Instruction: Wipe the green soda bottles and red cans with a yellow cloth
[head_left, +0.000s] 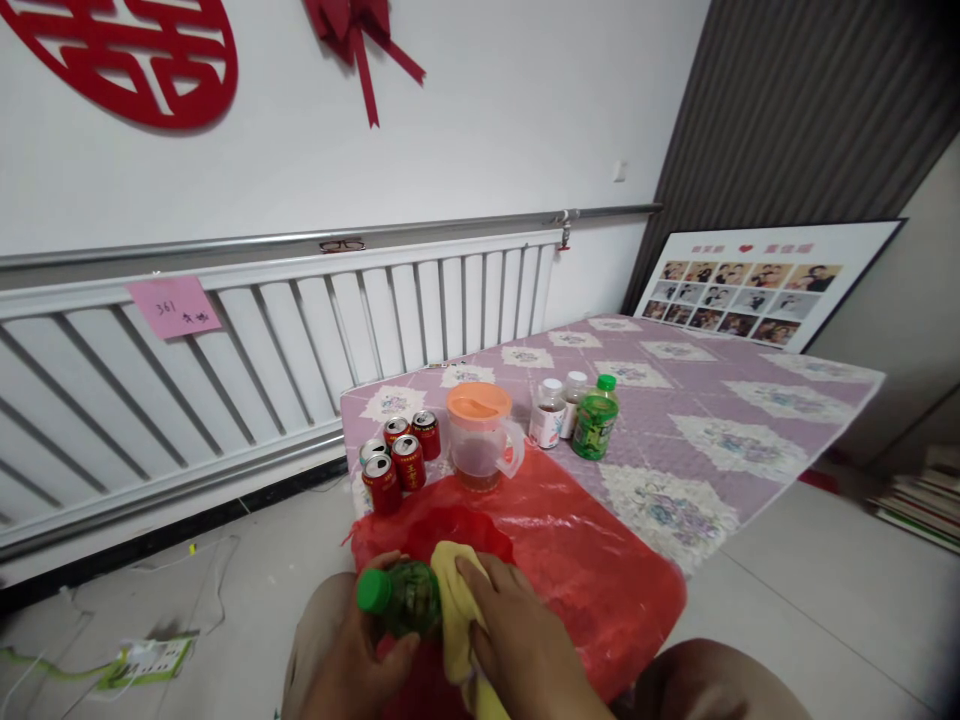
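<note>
My left hand (pixel 352 655) is closed around a green bottle (pixel 405 597) with a green cap, held on its side low in the view. My right hand (pixel 517 640) presses a yellow cloth (pixel 450 610) against the bottle's body, fingers wrapped over the cloth. Both hands hover above the near edge of a red plastic sheet (pixel 570 550) that covers the front of the table.
On the purple patterned table (pixel 712 400) stand several red cans (pixel 397 460), a clear pitcher with an orange lid (pixel 480 435), two small white-capped bottles (pixel 559 410) and another green bottle (pixel 596 420). A white radiator (pixel 225 370) lines the wall. A photo board (pixel 757 285) leans at right.
</note>
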